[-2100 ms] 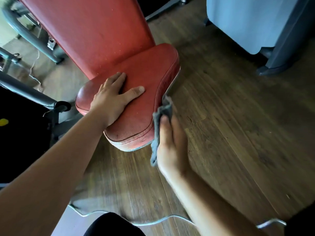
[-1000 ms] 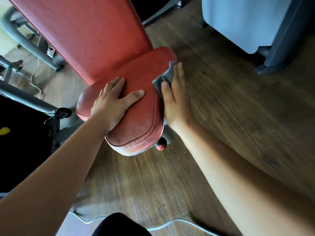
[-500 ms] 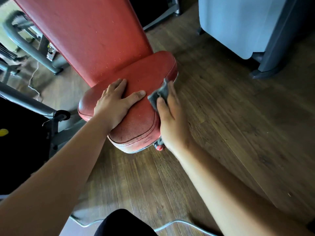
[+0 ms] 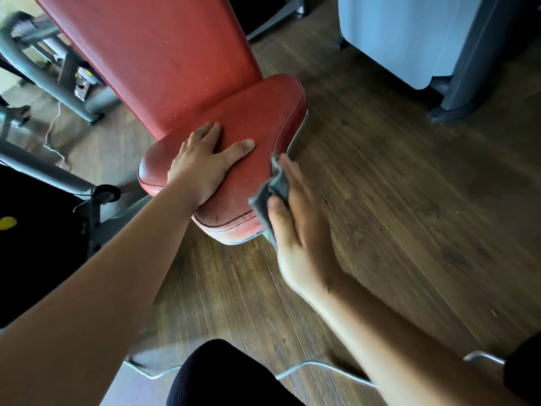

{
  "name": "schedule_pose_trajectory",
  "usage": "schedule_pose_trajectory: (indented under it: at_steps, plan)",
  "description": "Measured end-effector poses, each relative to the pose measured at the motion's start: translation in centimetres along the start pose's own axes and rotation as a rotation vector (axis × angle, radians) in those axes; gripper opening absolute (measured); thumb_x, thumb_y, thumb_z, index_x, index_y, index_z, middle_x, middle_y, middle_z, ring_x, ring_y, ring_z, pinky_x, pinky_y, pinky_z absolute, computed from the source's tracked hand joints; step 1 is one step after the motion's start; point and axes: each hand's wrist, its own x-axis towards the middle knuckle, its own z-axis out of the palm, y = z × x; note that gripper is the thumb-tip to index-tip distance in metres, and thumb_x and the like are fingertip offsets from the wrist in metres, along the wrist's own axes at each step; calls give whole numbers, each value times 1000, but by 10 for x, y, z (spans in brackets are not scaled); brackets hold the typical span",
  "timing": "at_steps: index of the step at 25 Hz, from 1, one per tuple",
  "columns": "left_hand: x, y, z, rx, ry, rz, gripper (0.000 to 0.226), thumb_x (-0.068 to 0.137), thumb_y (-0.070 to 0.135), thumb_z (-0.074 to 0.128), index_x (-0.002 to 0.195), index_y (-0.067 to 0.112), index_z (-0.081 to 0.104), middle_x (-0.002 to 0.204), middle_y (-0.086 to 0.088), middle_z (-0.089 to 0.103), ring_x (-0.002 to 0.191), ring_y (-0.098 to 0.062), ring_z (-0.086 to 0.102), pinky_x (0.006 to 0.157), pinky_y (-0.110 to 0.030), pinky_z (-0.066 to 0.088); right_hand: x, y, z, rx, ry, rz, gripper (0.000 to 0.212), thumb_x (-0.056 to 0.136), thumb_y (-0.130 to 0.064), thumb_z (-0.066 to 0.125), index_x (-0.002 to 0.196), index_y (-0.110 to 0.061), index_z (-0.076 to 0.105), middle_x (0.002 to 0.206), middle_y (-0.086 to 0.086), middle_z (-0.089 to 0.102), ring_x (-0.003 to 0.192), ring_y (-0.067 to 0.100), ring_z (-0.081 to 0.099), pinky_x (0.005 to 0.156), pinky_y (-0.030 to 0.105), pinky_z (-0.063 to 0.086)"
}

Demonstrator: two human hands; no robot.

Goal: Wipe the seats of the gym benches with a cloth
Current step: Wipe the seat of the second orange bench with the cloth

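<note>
Wiping is in progress: the right hand point(image 4: 301, 230), fingers straight and thumb pinning the cloth point(image 4: 273, 191), works the seat point(image 4: 257, 127) edge beside the flat, empty left hand point(image 4: 202, 168). Other benches are judged outstanding.

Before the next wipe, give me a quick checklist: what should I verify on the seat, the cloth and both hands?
1. Cloth in right hand: ok, held.
2. Cloth against the seat: ok, at its right side edge.
3. Left hand steadying the seat: ok, flat on top.
4. Seat top under the left hand wiped: cannot tell, it is covered.
5. Backrest clean: not ok, pale specks show.
</note>
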Motion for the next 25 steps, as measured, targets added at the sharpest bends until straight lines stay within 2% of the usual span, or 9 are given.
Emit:
schedule_pose_trajectory:
  at_steps: [2,4,7,9,12,15,17,21,25]
  plan:
    - [0,0,0,-5,9,8,96,83,86,46,161,34,30,170,13,24,157,-17,21,126,-46,19,40,3,-1,2,2,110,55,103,-28,40,153,-6,42,160,8,44,151,16,36,125,44,29]
    - [0,1,0,-7,13,14,94,84,85,47,161,34,30,170,13,24,157,-18,21,126,-45,19,33,-1,5,0,69,135,54,104,-26,40,154,-7,41,161,7,43,151,16,36,125,43,29]
    - [0,2,0,0,10,19,92,86,83,47,162,33,30,170,12,23,157,-17,20,126,-43,17,-31,-8,19,-116,87,-34,55,105,-25,41,155,-4,37,163,10,37,155,23,29,126,44,26]
    - [-1,2,-1,0,8,23,92,86,83,46,162,33,30,170,12,23,157,-17,20,126,-43,17,-10,0,12,-88,100,-42,54,104,-29,38,152,-4,42,156,10,46,149,20,39,123,44,33]
    - [0,1,1,-32,13,10,91,85,84,48,161,35,32,169,14,25,156,-18,23,126,-45,20,29,2,10,0,167,111,55,103,-36,34,146,-7,50,144,7,59,136,17,53,113,43,42]
    - [1,0,1,-45,18,4,92,83,85,48,160,36,33,168,15,26,156,-17,24,126,-46,21,-24,-5,29,-108,187,-6,54,104,-29,40,151,-4,43,155,12,47,147,25,42,119,49,36]
    - [0,2,0,-38,12,-1,92,83,85,48,160,36,33,168,15,26,156,-17,24,126,-47,21,-21,-1,23,-107,160,-66,55,104,-30,41,152,-2,42,156,13,46,148,27,40,120,50,35]
    - [0,2,0,-33,6,-8,93,83,85,48,160,36,33,169,15,25,156,-18,25,125,-49,22,20,0,13,-33,153,39,54,103,-33,39,149,-5,47,147,8,56,140,20,50,115,45,41]
    - [0,0,-1,-24,0,-7,95,82,87,46,160,36,33,169,15,25,156,-18,24,126,-47,21,-23,-8,22,-154,122,-65,59,103,-32,44,154,-4,39,160,11,41,153,25,33,124,46,30]
